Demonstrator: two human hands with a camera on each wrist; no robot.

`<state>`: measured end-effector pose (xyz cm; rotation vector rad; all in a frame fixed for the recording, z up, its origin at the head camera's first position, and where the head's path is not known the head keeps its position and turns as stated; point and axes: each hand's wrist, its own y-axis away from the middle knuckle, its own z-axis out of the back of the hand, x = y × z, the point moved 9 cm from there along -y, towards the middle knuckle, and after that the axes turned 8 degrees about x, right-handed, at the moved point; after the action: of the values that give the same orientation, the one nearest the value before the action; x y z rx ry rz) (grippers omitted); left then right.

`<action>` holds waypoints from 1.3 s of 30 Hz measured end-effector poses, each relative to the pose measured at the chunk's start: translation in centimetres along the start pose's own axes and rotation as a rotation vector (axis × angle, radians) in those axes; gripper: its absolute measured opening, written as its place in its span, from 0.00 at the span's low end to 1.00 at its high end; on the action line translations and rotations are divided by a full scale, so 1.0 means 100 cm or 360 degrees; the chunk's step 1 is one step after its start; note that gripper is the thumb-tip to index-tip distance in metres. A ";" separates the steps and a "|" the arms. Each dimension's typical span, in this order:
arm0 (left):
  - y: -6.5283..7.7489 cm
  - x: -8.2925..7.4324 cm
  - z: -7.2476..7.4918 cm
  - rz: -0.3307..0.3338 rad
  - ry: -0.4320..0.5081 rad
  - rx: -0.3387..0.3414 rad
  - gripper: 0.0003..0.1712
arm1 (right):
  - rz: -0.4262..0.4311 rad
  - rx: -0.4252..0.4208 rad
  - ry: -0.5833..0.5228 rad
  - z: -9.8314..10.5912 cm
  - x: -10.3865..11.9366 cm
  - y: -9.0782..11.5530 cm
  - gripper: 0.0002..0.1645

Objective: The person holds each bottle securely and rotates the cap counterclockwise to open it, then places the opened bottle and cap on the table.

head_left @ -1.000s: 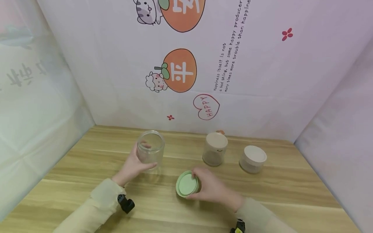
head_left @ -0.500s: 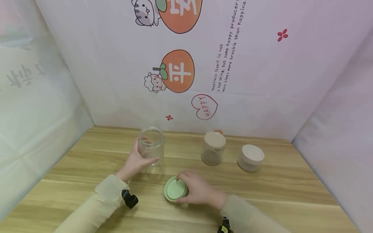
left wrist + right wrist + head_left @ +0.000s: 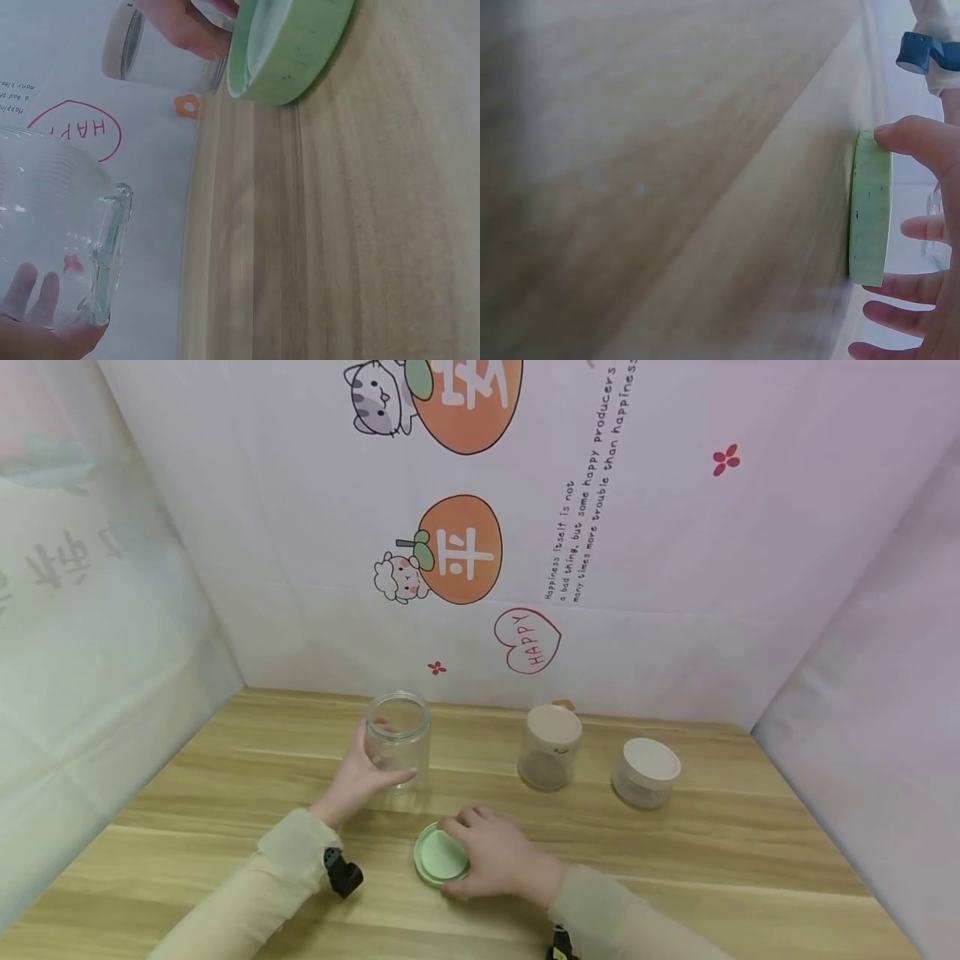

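My left hand point(image 3: 367, 777) holds a clear ribbed jar point(image 3: 412, 747) without a lid, thumb and fingers round its side. The jar is upright; I cannot tell whether its base touches the table. In the left wrist view the jar's glassy rim point(image 3: 109, 255) shows, with fingertips visible through the wall. A round green lid point(image 3: 438, 857) lies on the table, hollow inner face up. My right hand point(image 3: 495, 856) grips this lid by its edge from the right. In the right wrist view the thumb is on one side of the green lid point(image 3: 870, 210) and a finger at the other.
Behind my right hand stands a clear jar with a cream lid point(image 3: 553, 725). To its right is a shorter clear jar with a whitish lid point(image 3: 651, 760). A printed white cloth point(image 3: 637, 652) hangs behind the wooden table point(image 3: 750, 827).
My right hand has moved left with the green lid and lowered it flat onto the table nearer the jar. My left hand still holds the jar, which has shifted slightly right.
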<state>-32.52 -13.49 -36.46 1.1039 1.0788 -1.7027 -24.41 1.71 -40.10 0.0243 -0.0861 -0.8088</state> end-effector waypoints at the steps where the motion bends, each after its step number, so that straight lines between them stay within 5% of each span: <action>1: -0.001 0.001 0.000 0.0007 0.0000 -0.0002 0.49 | -0.0008 0.0005 0.0013 -0.001 0.000 -0.001 0.42; 11: -0.007 0.006 0.000 0.0052 0.0020 0.0005 0.51 | -0.0048 -0.0005 0.0040 -0.003 0.004 -0.009 0.41; 19: -0.015 0.010 -0.002 0.0080 0.0002 0.0013 0.53 | -0.0057 -0.0058 -0.0146 0.010 -0.005 0.001 0.41; 32: -0.030 0.019 -0.024 0.0160 -0.0034 0.0067 0.60 | -0.0122 -0.0430 -0.0418 0.046 -0.040 0.035 0.35; 39: -0.037 0.025 -0.033 0.0204 -0.0053 0.0094 0.62 | -0.0187 -0.0469 -0.0460 0.052 -0.049 0.048 0.34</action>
<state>-35.85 -9.76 -38.84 1.1527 0.9224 -1.6546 -24.80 8.62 -35.01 -0.3693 -0.2395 -0.9323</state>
